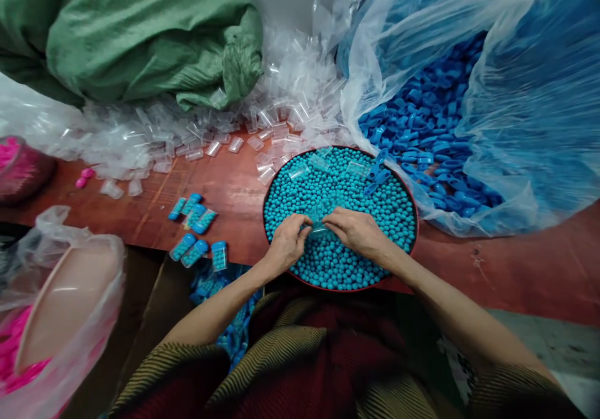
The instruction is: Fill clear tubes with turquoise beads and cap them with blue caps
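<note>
A round red-rimmed tray full of small turquoise balls sits at the table's front edge. Over its middle, my left hand and my right hand face each other, fingertips pinched on a clear plastic container between them. What the container holds is hard to make out. Several clear containers and a few blue caps lie on the balls toward the back. Left of the tray, several filled containers with blue caps lie on the table.
Clear containers are heaped along the back beside a green sack. A plastic bag of blue caps lies at the right. Pink pieces and an open bag are at the left. Filled blue-capped containers lie below the table edge.
</note>
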### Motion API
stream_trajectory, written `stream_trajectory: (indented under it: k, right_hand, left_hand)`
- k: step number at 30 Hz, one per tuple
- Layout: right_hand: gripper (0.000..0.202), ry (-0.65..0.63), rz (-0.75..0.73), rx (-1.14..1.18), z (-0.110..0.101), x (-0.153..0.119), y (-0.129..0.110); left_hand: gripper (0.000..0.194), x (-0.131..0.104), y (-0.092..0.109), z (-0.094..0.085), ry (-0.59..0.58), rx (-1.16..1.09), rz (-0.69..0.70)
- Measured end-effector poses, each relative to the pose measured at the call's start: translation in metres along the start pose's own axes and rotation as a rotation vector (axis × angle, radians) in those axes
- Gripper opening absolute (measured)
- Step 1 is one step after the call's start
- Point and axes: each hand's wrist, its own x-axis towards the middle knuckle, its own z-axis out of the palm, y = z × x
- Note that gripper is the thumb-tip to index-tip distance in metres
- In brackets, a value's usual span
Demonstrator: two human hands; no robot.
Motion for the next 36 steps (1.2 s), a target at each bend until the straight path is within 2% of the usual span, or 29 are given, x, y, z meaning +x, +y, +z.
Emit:
stream_trajectory:
  k: [3,8,10,12,14,16,18,19,23,25,27,29,32,34,36]
  right_hand:
    - [0.031,-0.061,0.006,-0.014,0.003,-0.004,0.0]
    - [0.03,-0.087,-0.025,0.052,0.0,-0.004,0.003]
    - [0.031,-0.081,-0.02,0.048,-0.001,-0.003,0.005]
    - [0.032,-0.032,-0.002,0.058,-0.002,-0.005,0.006]
    - [0.033,0.032,-0.002,0.093,-0.003,-0.006,0.007]
    - [0.034,0.075,-0.035,0.147,-0.003,-0.006,0.004]
    - [0.028,0.112,-0.059,0.243,-0.002,-0.004,-0.003]
    - [0.023,0.128,-0.052,0.311,-0.002,-0.001,-0.007]
    - [0.014,0.124,0.005,0.571,-0.001,0.008,-0.024]
    - [0.012,0.113,0.001,0.592,-0.001,0.009,-0.027]
    - [0.013,0.11,-0.029,0.519,-0.002,0.006,-0.026]
    - [0.019,0.082,-0.098,0.368,-0.003,-0.001,-0.022]
    - [0.028,0.031,-0.182,0.074,0.002,-0.012,-0.014]
    - [0.024,0.012,-0.191,-0.083,0.01,-0.014,-0.012]
    - [0.019,0.003,-0.197,-0.159,0.018,-0.014,-0.01]
  left_hand:
    - [0.017,0.004,-0.005,-0.003,-0.069,-0.054,-0.07]
    - [0.023,0.012,-0.012,-0.003,-0.181,-0.075,-0.141]
    - [0.024,0.012,-0.011,-0.005,-0.16,-0.062,-0.141]
    - [0.022,0.011,-0.008,-0.01,-0.085,-0.022,-0.101]
    - [0.02,0.009,-0.003,-0.018,-0.012,0.03,-0.013]
    - [0.019,0.008,0.004,-0.026,0.009,0.022,0.084]
    - [0.017,0.01,0.011,-0.03,0.024,-0.099,0.108]
    - [0.017,0.011,0.014,-0.03,0.051,-0.2,0.073]
    - [0.03,0.02,0.024,-0.02,0.174,-0.704,-0.239]
    - [0.035,0.023,0.026,-0.017,0.164,-0.911,-0.32]
    - [0.044,0.021,0.024,-0.018,0.097,-1.004,-0.325]
    - [0.053,0.016,0.019,-0.021,0.038,-0.919,-0.27]
    - [0.055,0.007,0.01,-0.022,0.069,-0.523,-0.071]
    - [0.053,0.004,0.007,-0.014,0.073,-0.249,0.089]
    - [0.051,0.003,0.007,-0.001,0.022,-0.084,0.228]
